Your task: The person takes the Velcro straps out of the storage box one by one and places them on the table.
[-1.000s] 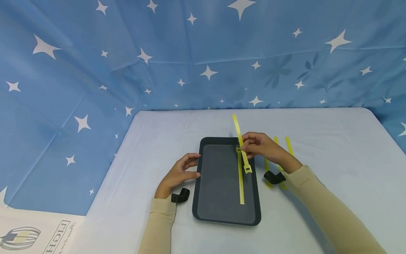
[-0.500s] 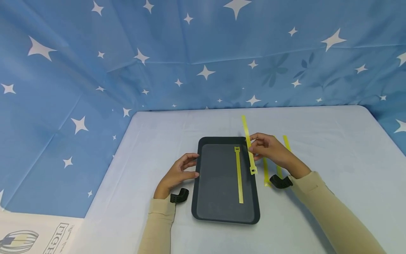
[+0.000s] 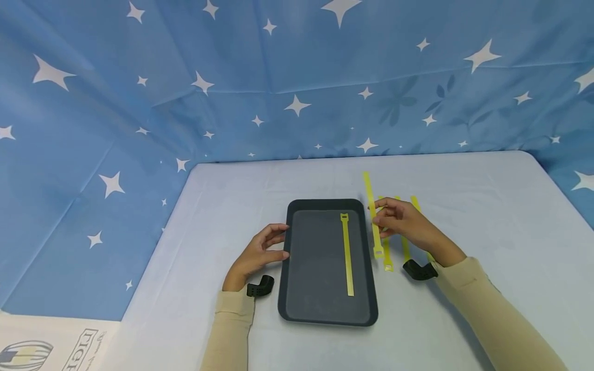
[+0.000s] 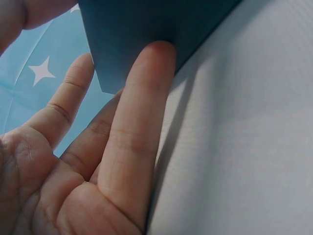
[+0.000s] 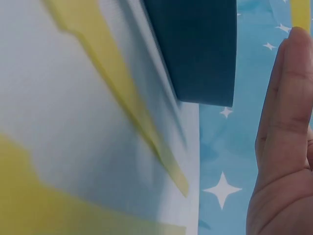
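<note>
My right hand (image 3: 410, 224) pinches a yellow hook-and-loop cable tie (image 3: 373, 226) just right of the dark grey tray (image 3: 320, 304). The tie points away from me, its slotted head at the near end. Inside the tray, on its right half, lies another yellow cable tie (image 3: 347, 255). More of these ties, such as one (image 3: 388, 252) near the tray, lie on the table under my right hand and are partly covered by it. My left hand (image 3: 255, 255) rests its fingertips against the tray's left wall; the left wrist view shows a straight finger (image 4: 139, 117) touching that wall (image 4: 122, 29).
A white cloth covers the table (image 3: 501, 216). Behind it and to the left hangs a blue curtain (image 3: 250, 62) with white stars. Pale printed fabric (image 3: 55, 345) shows at the lower left. Each wrist carries a small black camera (image 3: 419, 270).
My right hand has moved right with its cable tie, from over the tray to beyond its right edge. The tie in the tray and my left hand keep their places.
</note>
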{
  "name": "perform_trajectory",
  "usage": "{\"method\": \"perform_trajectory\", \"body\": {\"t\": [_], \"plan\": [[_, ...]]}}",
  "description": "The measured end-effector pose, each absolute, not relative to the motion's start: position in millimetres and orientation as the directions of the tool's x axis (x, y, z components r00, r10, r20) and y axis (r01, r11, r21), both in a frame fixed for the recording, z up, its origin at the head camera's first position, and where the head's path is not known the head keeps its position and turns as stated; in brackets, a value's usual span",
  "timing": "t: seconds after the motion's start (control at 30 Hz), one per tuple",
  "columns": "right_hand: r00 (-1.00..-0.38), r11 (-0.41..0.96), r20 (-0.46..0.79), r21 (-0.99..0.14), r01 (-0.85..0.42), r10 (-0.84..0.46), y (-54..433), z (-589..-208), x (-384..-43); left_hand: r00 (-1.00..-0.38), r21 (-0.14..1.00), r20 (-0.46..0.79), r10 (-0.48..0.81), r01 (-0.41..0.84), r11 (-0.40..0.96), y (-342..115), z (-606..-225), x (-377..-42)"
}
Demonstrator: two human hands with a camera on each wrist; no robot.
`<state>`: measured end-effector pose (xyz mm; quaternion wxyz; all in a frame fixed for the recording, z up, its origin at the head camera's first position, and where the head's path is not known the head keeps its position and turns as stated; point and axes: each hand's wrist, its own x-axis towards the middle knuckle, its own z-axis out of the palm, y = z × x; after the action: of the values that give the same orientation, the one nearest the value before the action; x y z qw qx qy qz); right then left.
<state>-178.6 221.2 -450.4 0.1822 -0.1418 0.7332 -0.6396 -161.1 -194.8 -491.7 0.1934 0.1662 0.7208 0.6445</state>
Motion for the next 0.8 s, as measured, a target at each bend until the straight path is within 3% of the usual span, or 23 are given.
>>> {"method": "perform_trajectory", "body": {"t": [0.8], "plan": [[-0.925, 0.173, -0.062, -0.985, -0.004, -0.375, 265, -446, -160, -0.868, 0.994, -0.064, 0.492, -0.01, 0.112, -194, -490, -160]]}}
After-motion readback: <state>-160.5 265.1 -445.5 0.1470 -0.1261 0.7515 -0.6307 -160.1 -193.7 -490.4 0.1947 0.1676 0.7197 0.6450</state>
